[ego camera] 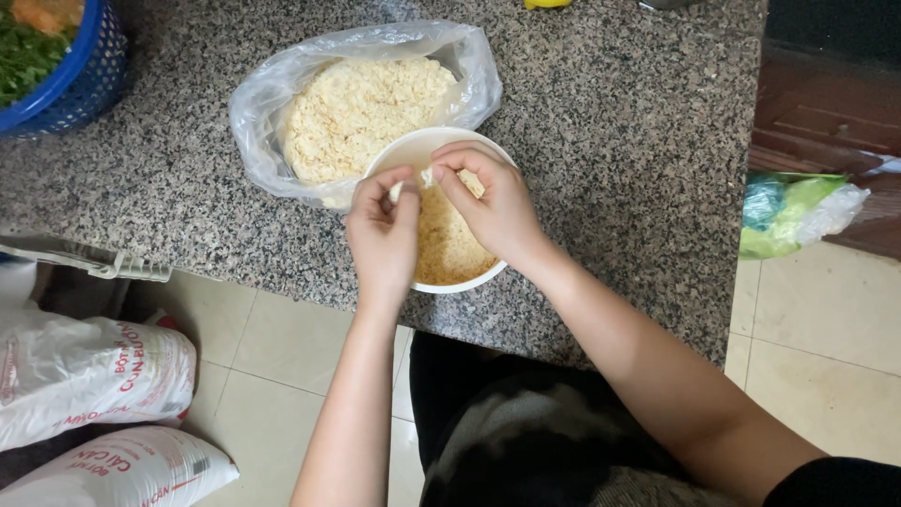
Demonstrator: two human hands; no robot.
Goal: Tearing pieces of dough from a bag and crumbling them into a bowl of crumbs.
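Your left hand [383,237] and right hand [495,205] meet over the white bowl [422,145], which stands on the speckled granite counter [610,141] close to its near edge. The fingertips of both hands pinch one small pale crumbly piece [427,176] between them, held just above the yellowish crumbs [449,246] that fill the bowl; neither hand is released, and neither is clenched into a fist. The near rim of the bowl lies only slightly inside the counter edge, so little granite remains on your side of it. Touching the bowl on its far left is a clear plastic bag [272,103], open at the top, holding a broad slab of the same pale crumbly stuff [361,108]; this bag closes off the far-left side. To the right of the bowl the counter runs bare to its right edge, giving the widest room for your right hand. At the far left corner, well apart, a blue basket [80,75] holds green leaves. Below the counter edge on the left lie two white printed sacks [89,376] on the tiled floor [272,357]; on the right, a green and clear plastic bag [793,211] sits beside a dark wooden step.
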